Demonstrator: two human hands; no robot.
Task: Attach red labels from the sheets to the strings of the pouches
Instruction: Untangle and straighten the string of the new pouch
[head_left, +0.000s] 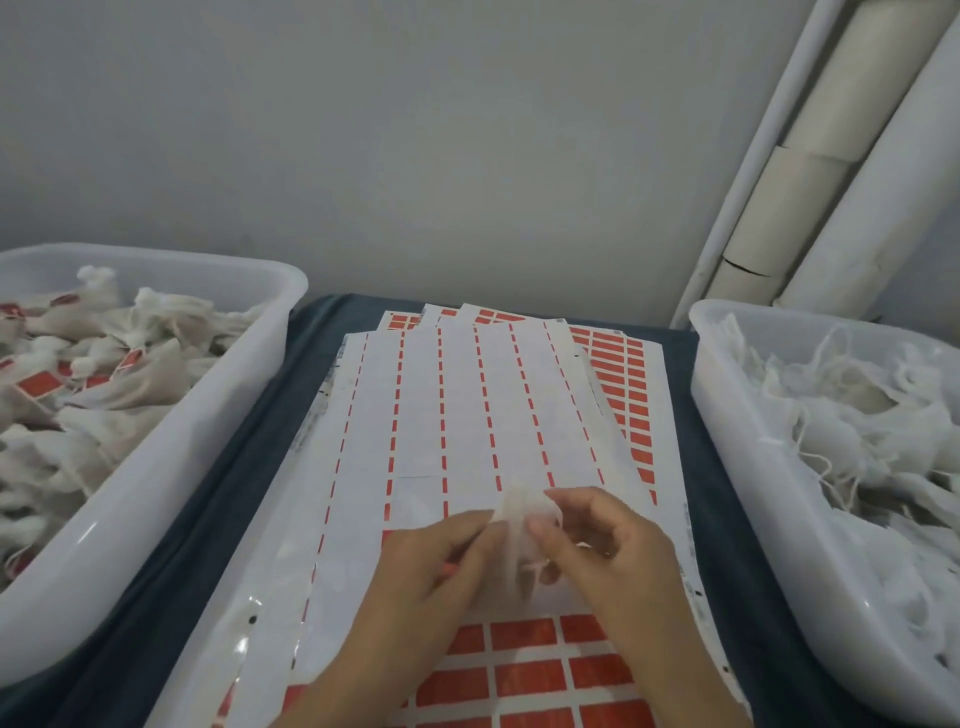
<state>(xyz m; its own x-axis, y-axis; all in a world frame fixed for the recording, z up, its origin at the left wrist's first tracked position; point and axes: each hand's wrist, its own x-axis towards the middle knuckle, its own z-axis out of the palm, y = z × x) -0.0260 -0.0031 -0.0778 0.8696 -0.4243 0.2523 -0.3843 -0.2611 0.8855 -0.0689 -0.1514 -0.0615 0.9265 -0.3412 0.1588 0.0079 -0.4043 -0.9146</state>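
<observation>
A small white pouch (522, 525) is held above the label sheet (457, 415), between both hands. My left hand (431, 566) pinches its left edge, and a sliver of red shows under the fingers. My right hand (608, 540) holds the pouch's right side with curled fingers; the string is mostly hidden. Red labels (530, 660) remain in rows at the sheet's near end, while the upper part is peeled bare.
A translucent bin (156, 467) on the left holds pouches with red labels on them. A second bin (753, 467) on the right holds unlabelled pouches with loose strings. More label sheets (623, 374) lie fanned beneath. Dark blue cloth (249, 441) covers the table. Pipes (810, 182) stand at the back right.
</observation>
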